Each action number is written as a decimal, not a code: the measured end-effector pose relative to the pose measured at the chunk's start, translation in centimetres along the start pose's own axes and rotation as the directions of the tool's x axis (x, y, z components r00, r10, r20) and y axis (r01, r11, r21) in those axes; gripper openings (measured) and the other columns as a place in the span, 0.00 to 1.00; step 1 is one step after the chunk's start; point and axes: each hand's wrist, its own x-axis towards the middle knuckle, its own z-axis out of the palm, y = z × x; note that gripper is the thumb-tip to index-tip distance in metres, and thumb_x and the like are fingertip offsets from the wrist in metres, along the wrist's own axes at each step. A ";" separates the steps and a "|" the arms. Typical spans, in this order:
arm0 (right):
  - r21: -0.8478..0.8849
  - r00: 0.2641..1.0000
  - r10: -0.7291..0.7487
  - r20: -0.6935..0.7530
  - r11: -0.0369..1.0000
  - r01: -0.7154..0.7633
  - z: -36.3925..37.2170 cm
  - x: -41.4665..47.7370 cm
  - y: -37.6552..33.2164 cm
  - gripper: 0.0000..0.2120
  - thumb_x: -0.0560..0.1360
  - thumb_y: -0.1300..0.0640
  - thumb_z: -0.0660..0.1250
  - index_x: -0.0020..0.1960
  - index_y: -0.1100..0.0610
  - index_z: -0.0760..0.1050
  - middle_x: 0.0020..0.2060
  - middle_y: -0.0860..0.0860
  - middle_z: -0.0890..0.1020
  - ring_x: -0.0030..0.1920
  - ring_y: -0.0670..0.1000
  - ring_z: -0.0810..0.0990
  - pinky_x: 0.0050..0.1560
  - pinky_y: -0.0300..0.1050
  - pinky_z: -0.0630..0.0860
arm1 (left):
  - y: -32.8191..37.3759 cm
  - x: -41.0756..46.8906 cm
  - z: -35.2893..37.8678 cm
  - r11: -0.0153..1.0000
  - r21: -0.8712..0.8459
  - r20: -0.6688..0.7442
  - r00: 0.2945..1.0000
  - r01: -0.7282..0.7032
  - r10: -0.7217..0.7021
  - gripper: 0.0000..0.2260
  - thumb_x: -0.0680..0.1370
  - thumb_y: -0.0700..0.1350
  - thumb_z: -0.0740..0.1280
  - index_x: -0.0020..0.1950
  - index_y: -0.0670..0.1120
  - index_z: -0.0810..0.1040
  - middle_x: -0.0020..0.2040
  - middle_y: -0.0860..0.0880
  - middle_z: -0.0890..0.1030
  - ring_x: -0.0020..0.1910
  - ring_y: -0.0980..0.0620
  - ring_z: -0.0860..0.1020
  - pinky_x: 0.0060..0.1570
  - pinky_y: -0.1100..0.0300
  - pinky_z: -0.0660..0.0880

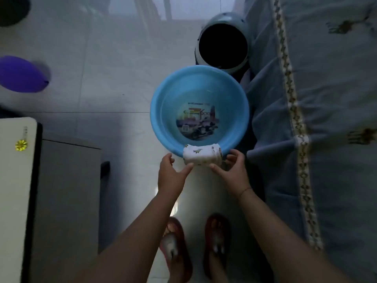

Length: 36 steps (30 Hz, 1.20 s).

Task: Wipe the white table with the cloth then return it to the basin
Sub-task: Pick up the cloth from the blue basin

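Here the folded cloth (202,157) lies draped over the near rim of the blue basin (155,111) on the floor, its long axis running left to right, just ahead of both hands. The left hand (173,172) is open, thumb touching the cloth's left end. The right hand (234,170) brackets the right end with thumb and curled fingers; whether it actually pinches cannot be told. The white table (16,180) stands well apart to the left. The print on the basin's floor and the table's small lettering are too blurred to read
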 end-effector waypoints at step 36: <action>0.124 0.976 -0.215 0.023 0.970 0.211 -1.7 -8.7 -20.4 0.05 0.78 0.63 0.61 0.53 0.58 0.73 0.45 0.53 0.80 0.48 0.54 0.78 0.53 0.54 0.77 | 14.2 -7.4 -11.1 0.939 -0.187 -0.118 0.956 -0.287 0.269 0.09 0.78 0.48 0.66 0.55 0.46 0.79 0.46 0.50 0.83 0.43 0.54 0.80 0.37 0.67 0.75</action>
